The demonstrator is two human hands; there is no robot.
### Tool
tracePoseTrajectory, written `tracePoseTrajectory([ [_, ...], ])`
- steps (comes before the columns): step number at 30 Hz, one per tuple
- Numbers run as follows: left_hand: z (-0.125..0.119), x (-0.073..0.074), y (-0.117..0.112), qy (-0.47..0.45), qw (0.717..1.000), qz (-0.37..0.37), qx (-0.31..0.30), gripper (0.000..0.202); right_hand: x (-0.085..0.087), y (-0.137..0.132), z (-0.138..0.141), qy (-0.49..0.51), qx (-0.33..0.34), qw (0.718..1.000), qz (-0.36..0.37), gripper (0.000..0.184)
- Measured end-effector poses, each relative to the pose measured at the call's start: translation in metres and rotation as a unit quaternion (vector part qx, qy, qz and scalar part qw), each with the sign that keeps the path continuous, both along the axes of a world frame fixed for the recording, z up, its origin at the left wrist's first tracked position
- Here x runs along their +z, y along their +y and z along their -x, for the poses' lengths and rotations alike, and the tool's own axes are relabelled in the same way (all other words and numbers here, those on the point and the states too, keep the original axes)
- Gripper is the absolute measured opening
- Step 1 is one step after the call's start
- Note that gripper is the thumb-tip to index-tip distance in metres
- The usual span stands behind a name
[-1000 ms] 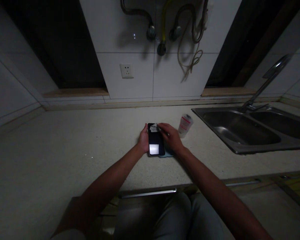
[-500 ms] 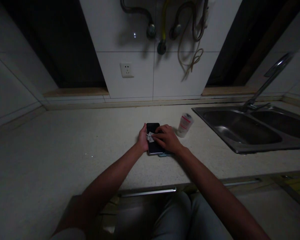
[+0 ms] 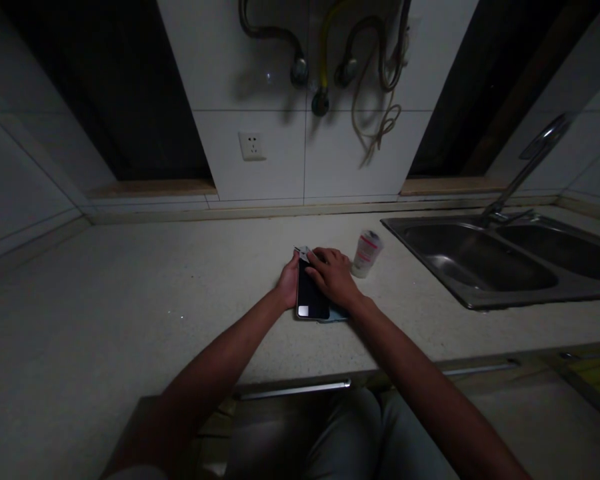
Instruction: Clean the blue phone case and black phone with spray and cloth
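Observation:
A black smartphone (image 3: 312,299) is tilted up a little over the counter, its dark screen facing me. My left hand (image 3: 288,283) grips it along its left edge. At the phone's far end, my right hand (image 3: 334,273) presses a crumpled white tissue (image 3: 303,252) against the screen with its fingers. Partly hidden under my right wrist, a flat light-blue object (image 3: 336,315) lies on the counter; I cannot tell what it is.
A clear plastic cup (image 3: 367,254) with red print stands just right of my right hand. Further right is a steel double sink (image 3: 465,267) with a tap (image 3: 525,167). The pale counter (image 3: 130,300) meets a tiled wall with a socket (image 3: 251,146) and hoses.
My right hand has slid the tissue from the middle of the screen up to the phone's far end. My left hand keeps its hold on the phone.

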State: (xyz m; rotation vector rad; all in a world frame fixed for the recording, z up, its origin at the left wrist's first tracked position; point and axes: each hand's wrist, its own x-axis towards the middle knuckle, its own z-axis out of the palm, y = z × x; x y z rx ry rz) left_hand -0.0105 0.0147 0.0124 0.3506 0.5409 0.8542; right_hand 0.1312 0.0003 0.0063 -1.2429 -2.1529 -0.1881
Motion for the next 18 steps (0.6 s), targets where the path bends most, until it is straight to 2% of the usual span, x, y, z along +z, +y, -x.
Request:
tracePoseTrajectory([
  [7, 0.0044, -0.0046, 0.0038, -0.05, 0.997, 0.01, 0.05, 0.064, 0.0028, -0.0042, 0.0032, 0.013, 0.133, 0.991, 0.004, 0.036],
  [11, 0.0092, -0.0064, 0.0064, -0.046, 0.998, 0.001, 0.044, 0.066, 0.0021, -0.0061, 0.0049, 0.02, 0.23, 0.973, 0.003, 0.035],
  [14, 0.0089, -0.0045, 0.0071, -0.064, 0.997, -0.015, 0.028, 0.073, 0.0024, -0.0075, 0.0056, 0.039, 0.287, 0.957, 0.03, 0.036],
  [18, 0.0066, -0.0029, 0.0073, -0.066, 0.995, -0.027, 0.075, 0.071, 0.0041, -0.0086, 0.0034, 0.059, 0.335, 0.938, 0.068, 0.044],
])
